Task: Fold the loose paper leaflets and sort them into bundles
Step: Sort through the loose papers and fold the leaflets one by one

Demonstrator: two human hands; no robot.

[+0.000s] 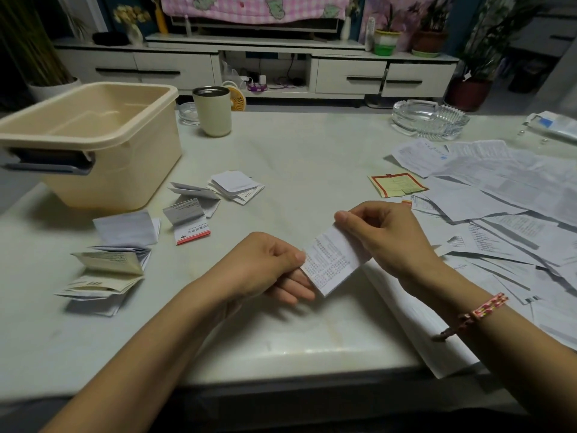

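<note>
A small folded leaflet (331, 260) with fine print is held just above the table near the front middle. My left hand (271, 266) pinches its lower left edge, and my right hand (385, 231) pinches its upper right corner. Folded leaflets lie in groups on the left: a thick bundle (104, 276) nearest the front edge, a red-edged one (189, 221) further back, and a white stack (235, 186) behind that. A wide spread of unfolded leaflets (505, 214) covers the right side of the table.
A beige plastic bin (93, 142) stands at the back left, with a cream cup (213, 111) beside it. A glass ashtray (429, 118) sits at the back right. A yellow card with red border (396, 184) lies near the loose sheets.
</note>
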